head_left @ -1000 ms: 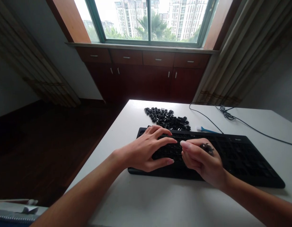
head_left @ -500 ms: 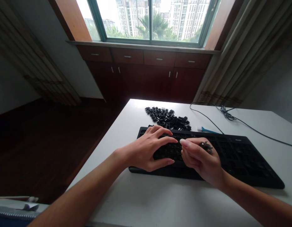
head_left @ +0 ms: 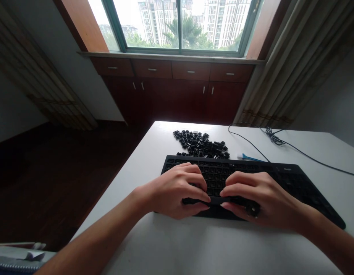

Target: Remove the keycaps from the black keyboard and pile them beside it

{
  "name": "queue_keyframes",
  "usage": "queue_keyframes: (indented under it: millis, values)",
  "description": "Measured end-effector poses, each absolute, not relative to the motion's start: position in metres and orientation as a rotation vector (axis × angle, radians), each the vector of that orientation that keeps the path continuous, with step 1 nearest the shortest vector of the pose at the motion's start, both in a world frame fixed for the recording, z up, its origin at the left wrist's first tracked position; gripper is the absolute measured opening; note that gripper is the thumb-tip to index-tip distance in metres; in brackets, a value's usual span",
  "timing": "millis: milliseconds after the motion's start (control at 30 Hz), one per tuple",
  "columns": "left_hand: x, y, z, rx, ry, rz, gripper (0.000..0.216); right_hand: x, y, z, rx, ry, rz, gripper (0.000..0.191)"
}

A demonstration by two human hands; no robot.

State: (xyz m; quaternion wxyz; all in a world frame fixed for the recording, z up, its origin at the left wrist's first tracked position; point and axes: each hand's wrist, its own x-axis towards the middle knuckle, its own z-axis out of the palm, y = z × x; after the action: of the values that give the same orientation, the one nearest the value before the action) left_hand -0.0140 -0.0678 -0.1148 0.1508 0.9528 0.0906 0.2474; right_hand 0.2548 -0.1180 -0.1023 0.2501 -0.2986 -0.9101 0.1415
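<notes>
A black keyboard (head_left: 294, 183) with many keycaps off lies on a white table (head_left: 194, 248). My left hand (head_left: 173, 191) and my right hand (head_left: 262, 198) are both at its near edge with fingers curled. Each hand pinches one end of a long black key bar (head_left: 215, 200) between fingers and thumb, low at the keyboard's front row. A small dark object (head_left: 251, 208) shows under my right thumb; I cannot make out what it is. A pile of loose black keycaps (head_left: 201, 144) lies just behind the keyboard.
A small blue brush (head_left: 251, 157) lies behind the keyboard, right of the pile. The keyboard's black cable (head_left: 275, 140) runs across the table's far right. Dark wooden cabinets (head_left: 179, 91) stand under the window. The table's left edge drops to a dark floor.
Both hands have moved from the middle rows toward me to the keyboard's front edge. The fingers, stretched out before, are curled now and grip the long key bar.
</notes>
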Motion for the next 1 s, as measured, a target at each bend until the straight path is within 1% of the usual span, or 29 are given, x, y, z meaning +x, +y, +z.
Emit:
queue_keyframes:
  millis: [33, 100, 300, 467, 700, 1000]
  values:
    - [-0.014, -0.067, -0.116, 2.726, 0.253, 0.722, 0.011, 0.256, -0.118, -0.107, -0.792, -2.545, 0.331, 0.019]
    - [-0.014, -0.066, -0.117, 2.699, 0.247, 0.724, 0.013, 0.257, -0.118, -0.114, -0.79, -2.605, 0.279, 0.022]
    - [-0.015, -0.063, -0.116, 2.625, 0.29, 0.705, 0.017, 0.259, -0.118, -0.12, -0.81, -2.575, 0.349, 0.021]
    - [-0.016, -0.062, -0.117, 2.616, 0.296, 0.681, 0.023, 0.261, -0.118, -0.121, -0.811, -2.56, 0.321, 0.02]
    - [-0.018, -0.061, -0.115, 2.646, 0.274, 0.633, 0.016, 0.259, -0.119, -0.12, -0.785, -2.58, 0.298, 0.016]
    - [-0.018, -0.063, -0.111, 2.719, 0.245, 0.606, 0.014, 0.266, -0.12, -0.12, -0.76, -2.66, 0.203, 0.026]
